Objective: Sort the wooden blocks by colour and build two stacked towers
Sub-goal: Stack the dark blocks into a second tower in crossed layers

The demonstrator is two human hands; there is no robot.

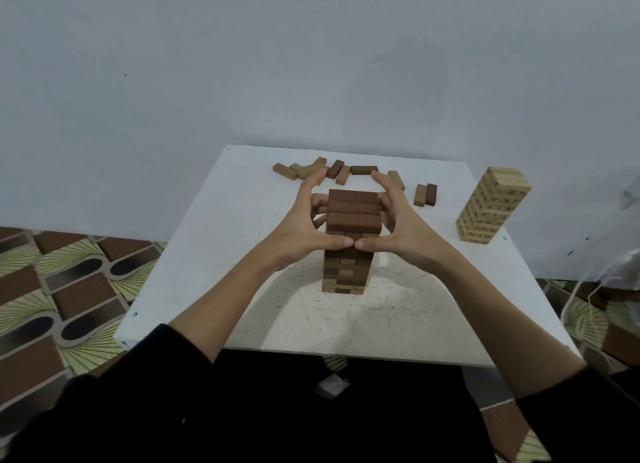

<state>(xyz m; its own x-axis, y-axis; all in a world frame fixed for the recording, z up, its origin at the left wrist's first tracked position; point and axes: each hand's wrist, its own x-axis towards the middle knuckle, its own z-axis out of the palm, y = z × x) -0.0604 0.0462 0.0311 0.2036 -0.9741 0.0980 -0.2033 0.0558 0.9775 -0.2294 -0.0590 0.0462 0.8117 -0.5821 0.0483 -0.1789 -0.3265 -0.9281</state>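
A tall tower of dark brown blocks (353, 213) stands in the middle of the white table (214, 248), with some lighter blocks in its lower layers. My left hand (304, 227) and my right hand (398, 227) cup the tower's upper part from either side. The fingers curl round its left and right faces, and the two thumb tips meet on its front face. A finished tower of light blocks (491, 206) stands at the right of the table. Several loose light and dark blocks (332, 170) lie along the far edge.
A pair of blocks, one light and one dark (425, 195), lies right of my right hand. A grey wall rises behind the table. Patterned flooring (62, 289) shows at both sides, and a clear plastic bag with a string (616, 282) hangs at the right edge.
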